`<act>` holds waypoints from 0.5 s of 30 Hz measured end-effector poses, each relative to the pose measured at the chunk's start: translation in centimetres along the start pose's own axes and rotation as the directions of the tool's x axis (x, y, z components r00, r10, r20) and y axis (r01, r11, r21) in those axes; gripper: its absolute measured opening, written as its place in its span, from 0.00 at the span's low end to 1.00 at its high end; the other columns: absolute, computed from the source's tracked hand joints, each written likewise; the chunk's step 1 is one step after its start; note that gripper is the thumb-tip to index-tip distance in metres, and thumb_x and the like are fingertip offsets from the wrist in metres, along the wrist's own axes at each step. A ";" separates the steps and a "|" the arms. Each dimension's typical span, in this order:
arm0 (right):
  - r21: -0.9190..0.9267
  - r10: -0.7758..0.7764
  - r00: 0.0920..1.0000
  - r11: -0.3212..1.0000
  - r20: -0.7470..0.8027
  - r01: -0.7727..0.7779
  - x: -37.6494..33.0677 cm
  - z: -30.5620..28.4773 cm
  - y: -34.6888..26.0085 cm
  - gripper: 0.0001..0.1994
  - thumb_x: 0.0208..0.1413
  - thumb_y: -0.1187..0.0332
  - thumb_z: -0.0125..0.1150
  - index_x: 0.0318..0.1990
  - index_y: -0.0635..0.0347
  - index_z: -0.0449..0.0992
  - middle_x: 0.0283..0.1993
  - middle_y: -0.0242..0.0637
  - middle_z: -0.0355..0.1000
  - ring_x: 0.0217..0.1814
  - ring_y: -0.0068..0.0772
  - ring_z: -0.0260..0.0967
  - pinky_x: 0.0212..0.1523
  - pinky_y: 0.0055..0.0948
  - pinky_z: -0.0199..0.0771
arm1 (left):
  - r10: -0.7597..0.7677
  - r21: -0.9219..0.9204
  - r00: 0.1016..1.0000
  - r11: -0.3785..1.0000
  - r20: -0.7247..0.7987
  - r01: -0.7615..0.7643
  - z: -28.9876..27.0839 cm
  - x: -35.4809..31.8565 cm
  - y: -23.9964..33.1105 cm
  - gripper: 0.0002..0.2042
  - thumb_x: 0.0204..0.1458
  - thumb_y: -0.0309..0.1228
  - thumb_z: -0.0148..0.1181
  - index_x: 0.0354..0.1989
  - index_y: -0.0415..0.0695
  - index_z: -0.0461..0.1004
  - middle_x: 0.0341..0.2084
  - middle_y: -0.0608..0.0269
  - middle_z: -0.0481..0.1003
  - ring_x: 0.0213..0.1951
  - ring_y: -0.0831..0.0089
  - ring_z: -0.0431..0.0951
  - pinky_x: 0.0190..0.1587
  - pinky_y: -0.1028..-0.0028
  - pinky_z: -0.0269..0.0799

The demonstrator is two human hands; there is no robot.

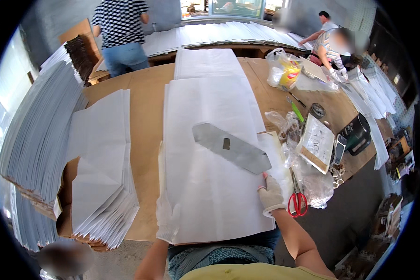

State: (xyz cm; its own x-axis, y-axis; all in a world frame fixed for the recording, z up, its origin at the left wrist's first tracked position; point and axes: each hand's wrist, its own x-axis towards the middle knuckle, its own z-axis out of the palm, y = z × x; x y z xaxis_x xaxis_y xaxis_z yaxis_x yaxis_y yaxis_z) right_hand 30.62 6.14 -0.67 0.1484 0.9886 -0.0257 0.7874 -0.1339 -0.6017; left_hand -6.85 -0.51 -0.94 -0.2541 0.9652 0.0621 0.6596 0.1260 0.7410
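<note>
Gripping or only touching, one cannot tell, the right hand [271, 192] at the grey flat piece's [238, 150] four-o'clock end might, by uneven pushing, skew it across the white sheets [205, 196].

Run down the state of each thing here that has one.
Gray six-sided piece: flat, slanted across the white sheets
White sheets: stacked, far edges uneven
Left hand: gloved, at the stack's left edge
Right hand: gloved, at the piece's near tip
Red-handled scissors: unheld, blades seemingly closed
Clear plastic bag: crumpled
Left-hand paper stack: near edges fanned
Smartphone: unheld, screen unclear
</note>
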 end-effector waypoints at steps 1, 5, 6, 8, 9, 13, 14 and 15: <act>-0.023 -0.072 0.997 0.997 -0.007 0.072 -0.2 -0.1 0.5 0.34 0.58 0.67 0.62 0.74 0.63 0.64 0.71 0.57 0.67 0.75 0.58 0.62 0.75 0.47 0.60 | 0.035 0.057 0.999 0.998 -0.024 -0.034 0.8 -0.7 -0.9 0.37 0.57 0.34 0.61 0.76 0.38 0.58 0.63 0.38 0.67 0.66 0.44 0.67 0.70 0.55 0.61; 0.017 -0.134 0.991 0.991 0.007 0.134 -1.2 -1.1 0.7 0.36 0.60 0.64 0.60 0.76 0.60 0.60 0.72 0.57 0.66 0.75 0.59 0.61 0.75 0.48 0.60 | 0.079 0.017 0.996 0.997 -0.052 -0.078 1.8 -1.6 -1.6 0.36 0.58 0.32 0.60 0.75 0.36 0.58 0.64 0.40 0.67 0.66 0.45 0.67 0.70 0.55 0.62; 0.040 -0.075 0.996 0.997 0.043 0.073 -1.4 -1.6 0.6 0.36 0.60 0.64 0.60 0.76 0.60 0.60 0.72 0.58 0.66 0.76 0.59 0.61 0.75 0.48 0.60 | 0.059 -0.058 0.998 0.996 -0.034 -0.061 1.2 -1.8 -0.7 0.35 0.58 0.32 0.60 0.75 0.36 0.59 0.64 0.40 0.68 0.65 0.46 0.68 0.70 0.56 0.62; 0.096 0.014 0.994 0.995 0.109 -0.024 -0.9 -2.4 -0.3 0.36 0.60 0.63 0.59 0.77 0.59 0.59 0.72 0.59 0.65 0.76 0.60 0.60 0.76 0.47 0.59 | -0.073 -0.162 0.997 0.984 0.026 0.076 -0.1 -1.3 0.3 0.33 0.61 0.30 0.58 0.75 0.36 0.60 0.65 0.41 0.68 0.65 0.47 0.70 0.69 0.57 0.64; 0.125 0.042 0.992 0.990 0.120 -0.057 -0.9 -2.7 -0.3 0.37 0.60 0.63 0.59 0.77 0.60 0.59 0.73 0.59 0.65 0.76 0.59 0.60 0.76 0.46 0.59 | -0.137 -0.205 0.989 0.968 0.061 0.147 -0.1 -0.7 0.4 0.32 0.62 0.29 0.57 0.75 0.37 0.61 0.65 0.41 0.68 0.65 0.48 0.70 0.69 0.58 0.65; 0.187 0.101 0.986 0.974 0.134 -0.125 -0.6 -2.4 0.2 0.38 0.60 0.62 0.61 0.77 0.61 0.57 0.75 0.60 0.61 0.77 0.59 0.59 0.77 0.44 0.57 | -0.042 -0.142 0.999 0.989 -0.006 0.041 1.3 0.6 -0.5 0.29 0.64 0.28 0.54 0.75 0.41 0.62 0.66 0.41 0.70 0.64 0.49 0.74 0.65 0.60 0.69; 0.181 0.114 0.985 0.974 0.126 -0.136 -0.7 -2.3 0.3 0.39 0.59 0.62 0.61 0.78 0.61 0.56 0.75 0.61 0.60 0.77 0.58 0.58 0.77 0.44 0.56 | -0.082 -0.092 0.996 0.992 0.029 0.085 0.6 1.1 2.0 0.29 0.64 0.28 0.54 0.75 0.41 0.62 0.67 0.41 0.70 0.66 0.51 0.74 0.66 0.62 0.68; 0.152 0.110 0.987 0.980 0.117 -0.128 -0.8 -2.1 -0.1 0.40 0.59 0.62 0.62 0.78 0.61 0.55 0.76 0.60 0.59 0.78 0.58 0.58 0.78 0.44 0.56 | -0.130 -0.033 0.990 0.991 0.054 0.132 0.1 1.4 3.4 0.29 0.65 0.28 0.53 0.75 0.41 0.62 0.68 0.42 0.70 0.67 0.53 0.73 0.67 0.64 0.67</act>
State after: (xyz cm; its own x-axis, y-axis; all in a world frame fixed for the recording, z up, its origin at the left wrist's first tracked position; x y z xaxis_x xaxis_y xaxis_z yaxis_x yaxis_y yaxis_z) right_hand 31.70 5.26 1.09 0.1634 0.9690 -0.1853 0.6621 -0.2470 -0.7076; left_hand -4.94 1.30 1.60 -0.2988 0.9517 -0.0710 0.5965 0.2444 0.7645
